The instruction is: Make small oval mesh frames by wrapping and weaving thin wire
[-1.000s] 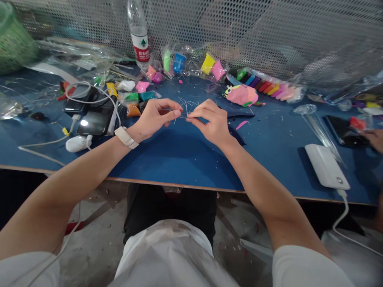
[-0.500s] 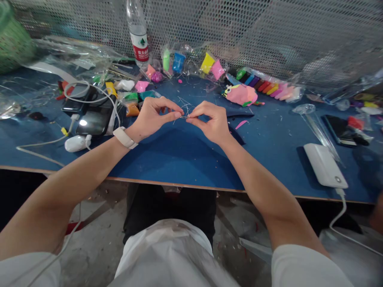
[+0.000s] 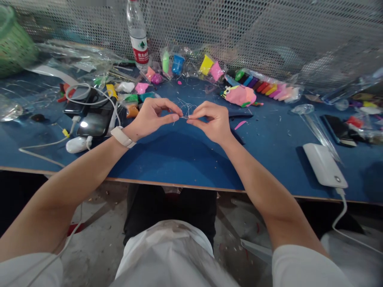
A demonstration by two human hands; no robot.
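Note:
Over the blue table, my left hand [image 3: 155, 116] pinches one end of some thin, clear strands [image 3: 186, 107] between thumb and forefinger. My right hand [image 3: 212, 120] pinches the same strands from the other side, its fingertips a short gap from the left ones. Loose ends fan up above the fingertips; whether they are thread or wire is too fine to tell. Behind my right hand lies a pink clay figure [image 3: 241, 95] with a googly eye. A pink clay sliver [image 3: 240, 125] and a dark blade-like piece [image 3: 241, 115] are beside that hand.
Along the back stand a water bottle [image 3: 139, 44] and bagged clay, including a yellow pack [image 3: 206, 65] and a multicolour row [image 3: 266, 85]. Left are a black phone-like device [image 3: 94, 121], cables and a white earbud case [image 3: 77, 144]. A white power bank [image 3: 324, 165] lies right, near the table edge [image 3: 179, 185].
Both hands keep their pinch and have barely moved. The loose strands spread a little differently above the fingertips. The view has shifted slightly.

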